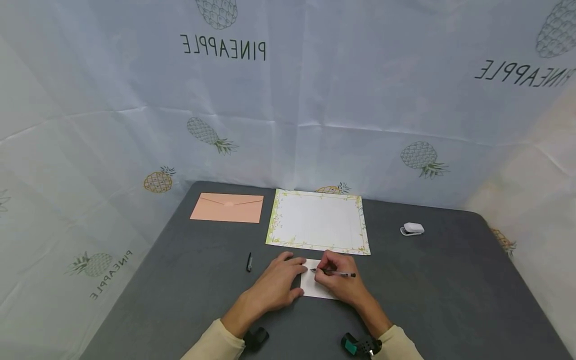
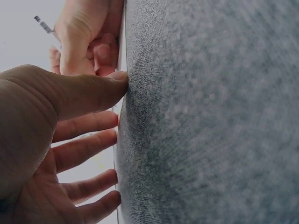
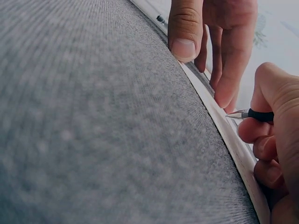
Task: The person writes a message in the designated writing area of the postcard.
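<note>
A small white sheet of paper (image 1: 310, 286) lies on the dark table between the hands. My right hand (image 1: 343, 280) grips a pen (image 1: 344, 273), its tip at the paper near the upper left part; the right wrist view shows the pen's dark grip (image 3: 260, 115) and metal point low over the sheet. My left hand (image 1: 280, 281) rests at the paper's left edge, fingers spread and fairly straight, thumb (image 2: 100, 93) and fingertips down at the edge. Part of the sheet is hidden under the right hand.
Behind the hands lies a larger white sheet with a floral border (image 1: 318, 220). A peach envelope (image 1: 229, 208) is at the back left, a black pen cap (image 1: 249, 262) left of the left hand, and a white stapler (image 1: 412, 229) at the back right. A pineapple-print curtain hangs behind the table.
</note>
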`<state>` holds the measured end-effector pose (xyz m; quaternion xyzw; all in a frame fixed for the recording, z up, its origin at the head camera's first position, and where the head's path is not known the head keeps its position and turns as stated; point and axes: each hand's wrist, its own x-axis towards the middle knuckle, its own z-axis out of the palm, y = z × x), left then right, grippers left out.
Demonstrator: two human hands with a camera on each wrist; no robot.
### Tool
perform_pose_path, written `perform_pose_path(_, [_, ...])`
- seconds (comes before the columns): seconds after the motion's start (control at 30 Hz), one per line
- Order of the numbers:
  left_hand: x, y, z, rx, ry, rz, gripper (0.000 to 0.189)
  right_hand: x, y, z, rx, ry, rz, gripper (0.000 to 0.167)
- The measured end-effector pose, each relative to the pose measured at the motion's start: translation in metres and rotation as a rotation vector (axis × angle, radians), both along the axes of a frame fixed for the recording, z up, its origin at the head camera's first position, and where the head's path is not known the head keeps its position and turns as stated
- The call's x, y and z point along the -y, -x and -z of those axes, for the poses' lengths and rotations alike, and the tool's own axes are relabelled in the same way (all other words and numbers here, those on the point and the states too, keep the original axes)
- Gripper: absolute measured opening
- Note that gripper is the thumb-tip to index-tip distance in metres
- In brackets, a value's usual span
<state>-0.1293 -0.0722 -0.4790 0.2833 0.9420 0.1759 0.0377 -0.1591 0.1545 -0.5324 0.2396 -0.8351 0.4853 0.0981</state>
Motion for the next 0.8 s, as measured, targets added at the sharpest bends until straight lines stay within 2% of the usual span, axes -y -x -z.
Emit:
perform_pose_path(0.17, [0.0007, 0.0002, -0.0004, -0.036, -0.012, 0.013, 0.048, -0.0005, 0.0007, -0.0003, -0.021, -0.008, 0.008, 0.039])
perform_pose_path(0.4, [-0.0005, 0.0003, -0.0015, -0.004, 0.013, -0.003, 0.048, -0.0008, 0.0009, -0.0004, -0.037, -0.004, 0.014, 0.040])
perform_pose_path(0.8, [-0.0017, -0.0007, -0.0012, -0.002, 0.019, -0.009, 0.047, -0.0029, -0.0001, 0.0007, -0.041, 0.027, 0.055, 0.040])
